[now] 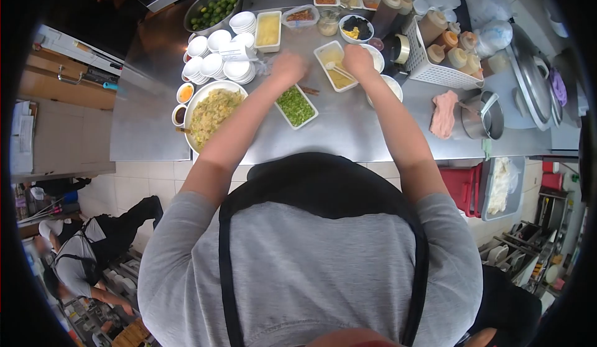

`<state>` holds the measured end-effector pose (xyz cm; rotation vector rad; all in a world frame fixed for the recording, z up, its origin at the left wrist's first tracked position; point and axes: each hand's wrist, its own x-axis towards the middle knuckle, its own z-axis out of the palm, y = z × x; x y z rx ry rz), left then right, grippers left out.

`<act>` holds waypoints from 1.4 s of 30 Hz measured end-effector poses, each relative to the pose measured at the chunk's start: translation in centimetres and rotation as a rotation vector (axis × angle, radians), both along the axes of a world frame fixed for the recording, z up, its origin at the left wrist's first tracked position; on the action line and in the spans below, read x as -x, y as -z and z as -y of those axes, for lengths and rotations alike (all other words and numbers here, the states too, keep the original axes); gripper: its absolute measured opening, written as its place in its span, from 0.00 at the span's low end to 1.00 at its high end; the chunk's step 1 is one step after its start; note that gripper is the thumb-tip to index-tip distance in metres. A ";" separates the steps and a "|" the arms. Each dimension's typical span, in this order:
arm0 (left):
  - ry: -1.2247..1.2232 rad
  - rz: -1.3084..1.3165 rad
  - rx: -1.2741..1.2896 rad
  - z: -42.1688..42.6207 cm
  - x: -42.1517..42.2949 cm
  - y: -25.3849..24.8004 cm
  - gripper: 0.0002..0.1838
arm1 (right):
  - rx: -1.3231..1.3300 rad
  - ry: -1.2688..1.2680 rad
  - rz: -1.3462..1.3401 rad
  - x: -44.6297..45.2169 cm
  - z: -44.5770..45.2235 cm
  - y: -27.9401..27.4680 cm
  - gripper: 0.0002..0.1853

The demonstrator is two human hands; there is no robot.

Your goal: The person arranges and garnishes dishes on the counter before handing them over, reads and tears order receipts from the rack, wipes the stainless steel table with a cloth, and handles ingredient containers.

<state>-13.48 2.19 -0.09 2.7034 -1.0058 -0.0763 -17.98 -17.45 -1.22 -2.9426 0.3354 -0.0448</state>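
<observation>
Over the steel counter, my left hand (289,68) is blurred, just above the white tray of chopped green herbs (295,106); its fingers are smeared by motion. My right hand (359,61) is closed at the right edge of a white tray of yellowish paste (336,65). A white spoon (340,69) lies in that tray, its end near my right hand; whether my fingers grip anything is hidden. Left of my left forearm sits a large white bowl of noodle-like food (214,114). Stacks of small white cups (212,66) stand behind it, beside a plastic bag (238,51).
A bowl of limes (213,11) stands at the back left. To the right are a white basket of sauce bottles (435,73), a pink cloth (443,114) and a metal pot (482,115). Other people (81,254) work at the lower left.
</observation>
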 end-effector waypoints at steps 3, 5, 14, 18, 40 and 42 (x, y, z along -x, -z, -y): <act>0.101 -0.181 -0.168 2.4 -2.5 3.4 0.08 | -0.090 0.029 0.034 1.8 1.1 -3.0 0.10; 0.181 -0.242 -0.272 3.2 -3.2 4.5 0.08 | -0.173 0.020 0.141 3.5 2.2 -4.7 0.12; 0.404 -0.247 -0.647 4.4 1.2 -1.3 0.13 | -0.478 0.102 0.137 12.4 2.6 -5.5 0.12; 0.304 -0.153 -0.471 3.9 -0.2 3.0 0.13 | -0.485 0.024 0.060 14.5 0.5 -2.6 0.10; -0.008 -0.071 0.167 -2.4 -1.2 -0.5 0.09 | 0.092 -0.368 0.216 15.3 -3.0 -1.2 0.05; -0.008 -0.084 0.182 -2.0 -0.5 -0.7 0.10 | 0.131 -0.372 0.266 15.4 -2.9 -1.6 0.04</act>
